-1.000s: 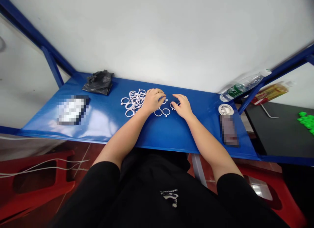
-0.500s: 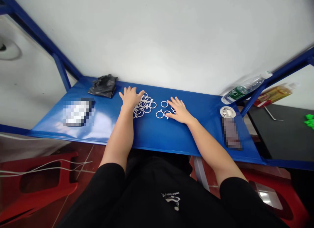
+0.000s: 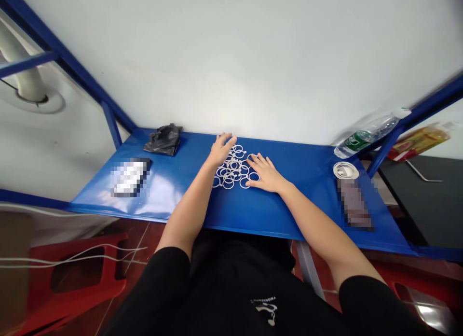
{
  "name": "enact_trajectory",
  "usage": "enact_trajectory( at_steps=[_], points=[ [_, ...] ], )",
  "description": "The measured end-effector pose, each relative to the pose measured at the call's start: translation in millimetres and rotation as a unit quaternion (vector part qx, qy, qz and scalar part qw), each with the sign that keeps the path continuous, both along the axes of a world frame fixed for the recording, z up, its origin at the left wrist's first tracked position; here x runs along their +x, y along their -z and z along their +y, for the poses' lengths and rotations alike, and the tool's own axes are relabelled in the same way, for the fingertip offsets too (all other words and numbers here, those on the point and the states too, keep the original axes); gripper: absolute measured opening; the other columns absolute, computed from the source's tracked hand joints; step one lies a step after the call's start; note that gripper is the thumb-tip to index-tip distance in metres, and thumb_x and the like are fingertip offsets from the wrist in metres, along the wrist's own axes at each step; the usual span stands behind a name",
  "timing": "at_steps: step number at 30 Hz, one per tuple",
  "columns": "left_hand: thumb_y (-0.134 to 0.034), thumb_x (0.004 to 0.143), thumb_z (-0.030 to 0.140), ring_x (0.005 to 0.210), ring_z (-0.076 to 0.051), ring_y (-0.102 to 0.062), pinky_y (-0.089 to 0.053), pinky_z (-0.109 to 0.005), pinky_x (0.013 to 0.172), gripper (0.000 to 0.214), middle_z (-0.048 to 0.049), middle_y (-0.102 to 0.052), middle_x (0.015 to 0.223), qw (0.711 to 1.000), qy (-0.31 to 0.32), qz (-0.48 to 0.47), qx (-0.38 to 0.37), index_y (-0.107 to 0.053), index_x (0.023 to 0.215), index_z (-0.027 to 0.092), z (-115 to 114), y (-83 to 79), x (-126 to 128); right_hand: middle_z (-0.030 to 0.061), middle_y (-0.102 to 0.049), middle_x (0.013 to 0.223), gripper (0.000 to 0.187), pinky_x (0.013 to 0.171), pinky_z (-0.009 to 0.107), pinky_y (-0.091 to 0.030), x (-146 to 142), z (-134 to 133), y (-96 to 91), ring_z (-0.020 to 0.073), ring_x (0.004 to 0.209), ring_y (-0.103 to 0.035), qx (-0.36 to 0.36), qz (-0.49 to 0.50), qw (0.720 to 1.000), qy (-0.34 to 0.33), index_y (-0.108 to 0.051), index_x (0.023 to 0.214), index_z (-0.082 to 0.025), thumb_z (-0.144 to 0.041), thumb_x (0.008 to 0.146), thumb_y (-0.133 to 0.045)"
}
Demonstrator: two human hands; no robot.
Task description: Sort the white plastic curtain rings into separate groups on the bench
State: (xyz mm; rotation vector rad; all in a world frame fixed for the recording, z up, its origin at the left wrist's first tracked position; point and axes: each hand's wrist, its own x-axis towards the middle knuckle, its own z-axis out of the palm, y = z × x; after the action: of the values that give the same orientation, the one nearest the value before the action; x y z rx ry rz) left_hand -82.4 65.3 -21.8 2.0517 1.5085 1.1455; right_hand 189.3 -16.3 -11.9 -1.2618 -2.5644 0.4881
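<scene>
Several white plastic rings (image 3: 233,171) lie bunched together on the blue table (image 3: 253,210), near its back edge. My left hand (image 3: 220,149) lies flat with fingers stretched out against the left side of the bunch. My right hand (image 3: 265,174) rests flat with spread fingers on the right side of the bunch, touching the rings. Neither hand holds anything.
A crumpled black bag (image 3: 164,139) lies at the back left, a blurred flat object (image 3: 129,177) left of centre. At the right are a white coiled cable (image 3: 346,170), a blurred object (image 3: 353,203) and a lying water bottle (image 3: 369,131). Red stools (image 3: 65,278) stand below.
My left hand swept the scattered rings rightward and the right hand pushed the loose ones left, so the rings now form one tight bunch between the hands. The view shifted.
</scene>
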Motion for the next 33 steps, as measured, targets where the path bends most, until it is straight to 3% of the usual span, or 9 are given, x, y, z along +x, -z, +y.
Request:
enact_trajectory(
  at_steps=[3,6,10,12,14,20,27,30,33],
  points=[
    [-0.076,0.086,0.074,0.159,-0.043,-0.041,-0.040,-0.062,0.122,0.081,-0.0203,-0.055,0.161,0.993,0.044,0.065,-0.086,-0.060,0.151,0.029,-16,-17.3,-39,0.0150,-0.022,0.180,0.106,0.133,0.072,-0.015,0,-1,-1.5,0.0438,0.168,-0.012,-0.009,-0.004,1.000,-0.001,-0.033,0.172,-0.029,-0.081,0.087,-0.070],
    [-0.086,0.074,0.076,0.160,-0.048,-0.036,-0.040,-0.064,0.122,0.103,-0.0233,-0.049,0.165,0.979,0.066,0.151,-0.118,-0.053,0.158,0.027,-42,-19.5,-62,0.0150,-0.021,0.180,0.110,0.134,0.071,-0.013,-1,-1,-3.1,0.0430,0.168,-0.011,-0.017,-0.011,1.000,0.001,-0.029,0.174,-0.027,-0.082,0.087,-0.069],
    [-0.088,0.066,0.080,0.167,-0.049,-0.011,-0.024,-0.067,0.130,0.133,-0.0219,-0.019,0.179,0.962,0.078,0.232,-0.122,-0.027,0.172,0.029,-76,-6.8,-58,0.0149,-0.017,0.181,0.117,0.135,0.070,-0.009,-5,-1,-6.0,0.0421,0.169,-0.008,-0.022,-0.025,0.999,0.009,-0.021,0.175,-0.024,-0.084,0.086,-0.067],
    [-0.085,0.065,0.085,0.167,-0.050,0.000,-0.013,-0.069,0.132,0.145,-0.0219,-0.004,0.181,0.953,0.080,0.255,-0.142,-0.012,0.175,0.027,-84,-1.6,-51,0.0150,-0.015,0.182,0.122,0.135,0.069,-0.007,-9,-1,-7.5,0.0415,0.169,-0.006,-0.027,-0.035,0.999,0.009,-0.019,0.176,-0.022,-0.086,0.084,-0.067],
    [-0.084,0.064,0.087,0.167,-0.050,0.003,-0.009,-0.069,0.133,0.151,-0.0227,0.000,0.181,0.947,0.085,0.265,-0.160,-0.004,0.176,0.024,-84,1.1,-45,0.0148,-0.014,0.182,0.124,0.135,0.068,-0.006,-11,0,-8.1,0.0409,0.169,-0.004,-0.028,-0.040,0.999,0.008,-0.018,0.176,-0.021,-0.087,0.083,-0.067],
    [-0.079,0.068,0.089,0.168,-0.048,-0.003,-0.008,-0.068,0.134,0.144,-0.0226,-0.006,0.181,0.942,0.105,0.274,-0.166,-0.010,0.176,0.022,-64,2.7,-23,0.0145,-0.017,0.182,0.118,0.135,0.068,-0.007,-10,3,-3.7,0.0411,0.169,-0.006,-0.014,-0.045,0.999,0.021,-0.022,0.175,-0.024,-0.086,0.084,-0.066],
    [-0.066,0.084,0.086,0.167,-0.049,-0.013,-0.012,-0.067,0.133,0.114,-0.0205,-0.020,0.179,0.945,0.129,0.277,-0.120,-0.030,0.172,0.022,-45,5.6,6,0.0142,-0.022,0.181,0.102,0.134,0.070,-0.012,-1,10,1.6,0.0423,0.168,-0.012,0.001,-0.041,0.998,0.056,-0.032,0.172,-0.025,-0.080,0.092,-0.062],
    [-0.063,0.090,0.083,0.167,-0.048,-0.015,-0.013,-0.068,0.133,0.107,-0.0195,-0.023,0.179,0.951,0.128,0.261,-0.109,-0.030,0.172,0.023,-43,4.4,7,0.0143,-0.022,0.181,0.104,0.134,0.070,-0.014,6,11,2.7,0.0412,0.168,-0.014,0.002,-0.033,0.997,0.069,-0.027,0.174,-0.026,-0.079,0.092,-0.062],
    [-0.066,0.088,0.083,0.168,-0.047,-0.009,-0.012,-0.070,0.132,0.112,-0.0191,-0.014,0.181,0.954,0.138,0.245,-0.106,-0.022,0.174,0.026,-48,1.7,-3,0.0150,-0.023,0.180,0.107,0.134,0.069,-0.015,12,12,3.6,0.0414,0.168,-0.015,-0.001,-0.030,0.996,0.084,-0.024,0.175,-0.025,-0.079,0.091,-0.063]
  ],
)
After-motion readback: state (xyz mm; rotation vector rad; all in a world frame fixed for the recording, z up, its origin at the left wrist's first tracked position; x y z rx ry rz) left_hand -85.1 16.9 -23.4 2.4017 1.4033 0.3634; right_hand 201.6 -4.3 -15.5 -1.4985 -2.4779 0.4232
